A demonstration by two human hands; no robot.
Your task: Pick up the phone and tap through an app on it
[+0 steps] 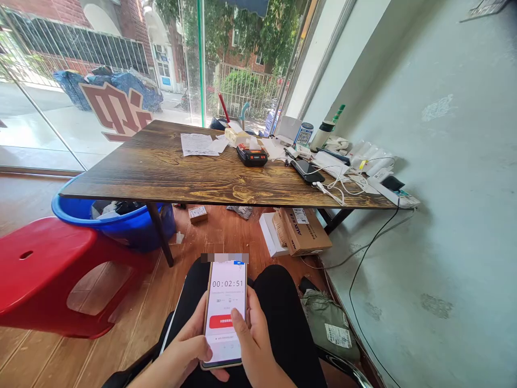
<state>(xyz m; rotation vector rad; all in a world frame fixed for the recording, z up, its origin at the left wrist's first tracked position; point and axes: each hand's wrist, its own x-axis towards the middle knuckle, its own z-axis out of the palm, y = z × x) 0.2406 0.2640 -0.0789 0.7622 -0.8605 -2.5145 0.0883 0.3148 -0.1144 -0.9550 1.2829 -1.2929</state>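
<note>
Above my lap, both hands hold a smartphone point(224, 302) upright, its lit screen facing me. The screen reads 00:02:51 and has a red button below. My left hand point(189, 345) wraps the phone's left and lower edge, with its thumb near the bottom of the screen. Along the right edge grips my right hand point(256, 328), its thumb lying over the red button. Most of the fingers are hidden behind the phone.
A dark wooden table point(133, 167) stands ahead. On it are papers point(197, 144), a black label printer point(252, 155), a dark phone point(307, 171) and white cables. Cardboard boxes point(305, 231) lie underneath. At left are a red stool point(48, 258) and a blue tub point(121, 231).
</note>
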